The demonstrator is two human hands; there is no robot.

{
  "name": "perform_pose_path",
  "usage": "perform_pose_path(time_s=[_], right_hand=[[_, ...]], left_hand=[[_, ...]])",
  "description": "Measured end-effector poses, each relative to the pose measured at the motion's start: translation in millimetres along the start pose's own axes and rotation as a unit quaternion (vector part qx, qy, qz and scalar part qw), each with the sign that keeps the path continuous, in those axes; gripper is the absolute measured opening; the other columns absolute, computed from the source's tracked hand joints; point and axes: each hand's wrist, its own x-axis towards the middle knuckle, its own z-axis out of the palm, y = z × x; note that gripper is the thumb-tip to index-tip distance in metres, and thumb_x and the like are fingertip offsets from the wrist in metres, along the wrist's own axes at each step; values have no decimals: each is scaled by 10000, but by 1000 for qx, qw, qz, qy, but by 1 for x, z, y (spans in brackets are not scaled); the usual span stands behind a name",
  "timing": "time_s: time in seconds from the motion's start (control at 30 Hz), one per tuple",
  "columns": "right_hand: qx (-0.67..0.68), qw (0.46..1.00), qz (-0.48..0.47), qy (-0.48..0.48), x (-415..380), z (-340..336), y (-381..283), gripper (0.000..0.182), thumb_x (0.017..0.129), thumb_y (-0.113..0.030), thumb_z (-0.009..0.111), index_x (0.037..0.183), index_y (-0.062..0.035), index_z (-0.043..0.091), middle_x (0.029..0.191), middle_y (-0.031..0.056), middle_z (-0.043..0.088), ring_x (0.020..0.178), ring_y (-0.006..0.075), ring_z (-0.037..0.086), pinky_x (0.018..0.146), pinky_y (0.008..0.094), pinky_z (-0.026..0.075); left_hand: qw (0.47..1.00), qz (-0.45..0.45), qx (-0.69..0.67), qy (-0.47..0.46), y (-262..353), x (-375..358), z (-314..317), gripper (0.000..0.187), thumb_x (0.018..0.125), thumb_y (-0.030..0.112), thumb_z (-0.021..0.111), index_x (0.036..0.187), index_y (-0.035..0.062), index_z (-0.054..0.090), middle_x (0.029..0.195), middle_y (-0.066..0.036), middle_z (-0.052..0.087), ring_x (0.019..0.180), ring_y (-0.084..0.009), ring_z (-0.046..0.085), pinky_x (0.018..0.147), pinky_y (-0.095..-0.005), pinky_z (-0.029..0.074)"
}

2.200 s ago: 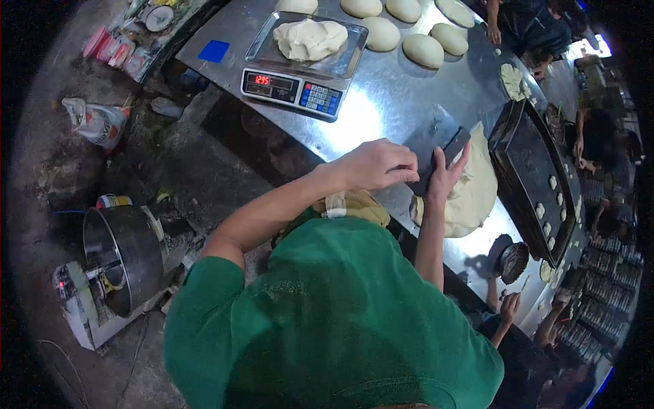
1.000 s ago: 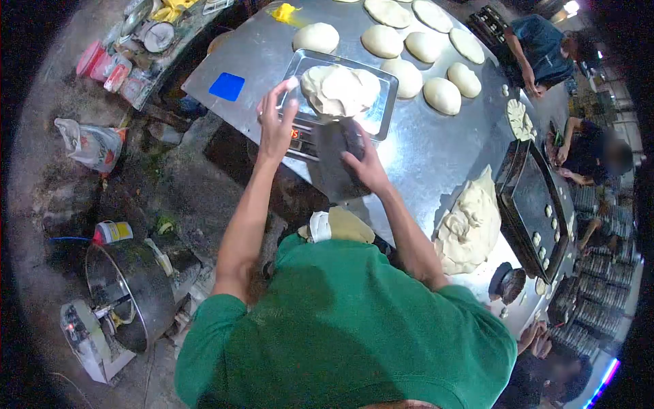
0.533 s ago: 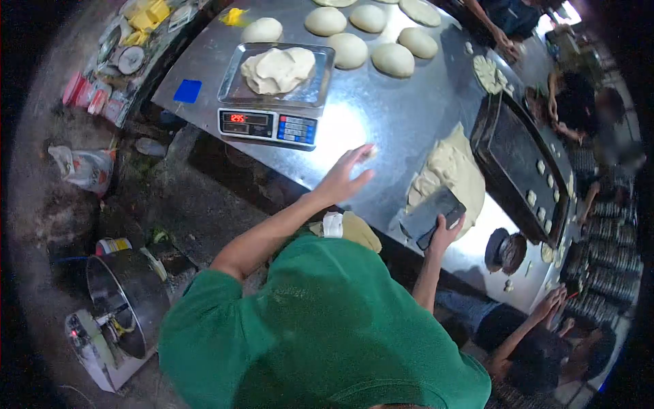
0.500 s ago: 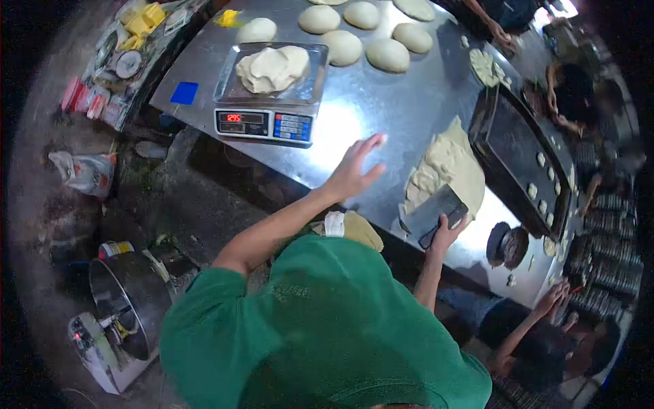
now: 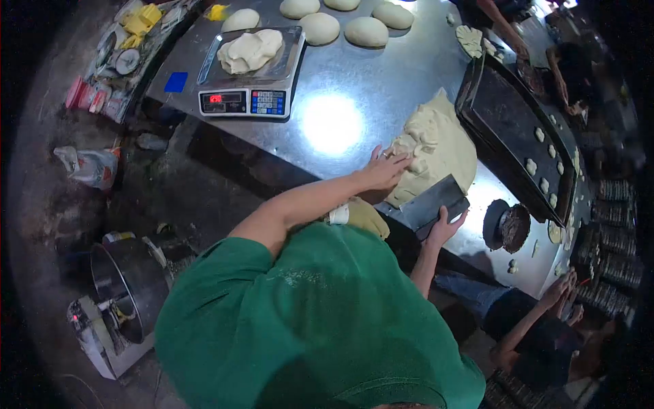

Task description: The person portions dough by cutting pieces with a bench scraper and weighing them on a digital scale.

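My right hand (image 5: 444, 230) is closed around the grip of a wide metal dough scraper (image 5: 430, 202), whose blade lies against the lower edge of a big slab of dough (image 5: 448, 146). My left hand (image 5: 387, 169) reaches to the slab's left side, fingers stretched out at the dough's edge; whether they press on it is hard to make out. A digital scale (image 5: 245, 102) with lit red digits stands to the left. On its pan rests a lump of dough (image 5: 251, 52).
Several round dough balls (image 5: 319, 28) sit at the back of the metal table (image 5: 266, 140). A dark baking tray (image 5: 511, 112) with small dough pieces lies right of the slab. Co-workers' hands (image 5: 557, 292) are at the right. A mixer bowl (image 5: 121, 290) stands lower left.
My left hand has moved from near the scale, rightward and down to the slab's edge. The scraper stays in my right hand at the slab. The view has shifted slightly.
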Motion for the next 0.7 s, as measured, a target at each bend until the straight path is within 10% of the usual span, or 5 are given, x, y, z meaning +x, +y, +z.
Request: perform_pose_path(time_s=[0.13,0.27,0.7], right_hand=[[-43,996,-44,-66,35,13,12,794,899,2,653,1573,-51,236,1511,181,398,1297,283,480,1075,379,416],[-210,970,-107,-53,56,45,8,807,886,-31,676,1565,-18,240,1522,205,372,1321,293,456,1092,378,392],[-96,988,-72,-101,42,149,21,775,901,-1,653,1559,-65,248,1443,156,465,1256,267,522,1054,366,432]], left_hand=[[984,-82,-116,-107,-22,-46,-41,512,943,261,587,1420,87,521,1250,-153,657,1098,-337,653,993,-486,476],[966,-150,-210,-2,-56,-123,-48,369,978,227,578,1286,29,625,1095,-167,714,980,-305,696,864,-388,539],[851,-375,-273,245,-131,-193,-166,278,969,270,628,1031,9,701,889,-139,720,811,-239,692,746,-351,533]])
